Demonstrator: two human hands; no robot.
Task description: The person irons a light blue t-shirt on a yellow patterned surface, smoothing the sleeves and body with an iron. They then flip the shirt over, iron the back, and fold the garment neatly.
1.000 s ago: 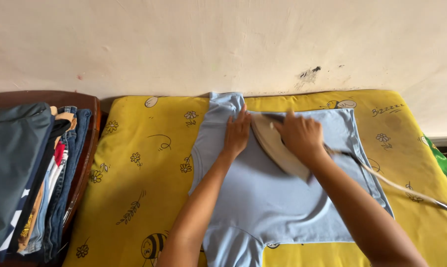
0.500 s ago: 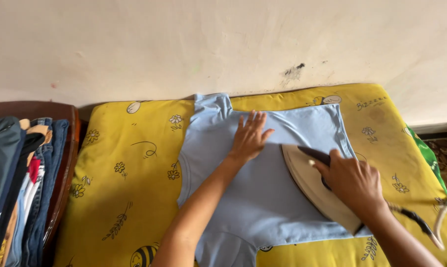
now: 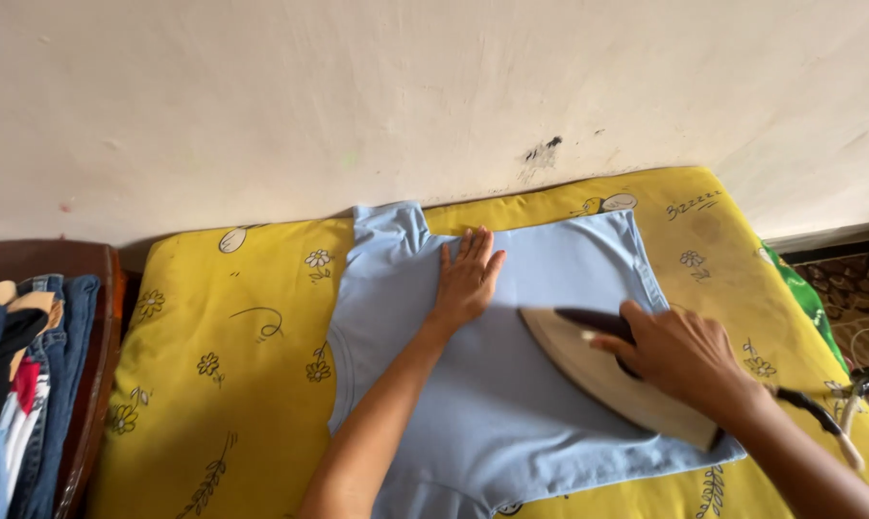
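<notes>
surface: yellow cushion (image 3: 213, 384) against white wall (image 3: 357, 96)
shirt (image 3: 473, 404): light blue, lay flat mid-cushion
left hand (image 3: 468, 279): fingers spread, pressed flat on shirt
right hand (image 3: 679, 356): clamped on iron (image 3: 598, 370), right side of shirt

The right hand (image 3: 686, 358) covers most of the dark handle of the beige clothes iron (image 3: 607, 377). The stack of folded clothes (image 3: 16, 384) runs off the left edge. The pale blue cotton shirt (image 3: 482, 384) is cut off at the bottom edge.

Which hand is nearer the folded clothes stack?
Left. The left hand lies flat mid-shirt, closer to the clothes stack at far left; the right hand grips the iron farther right.
</notes>
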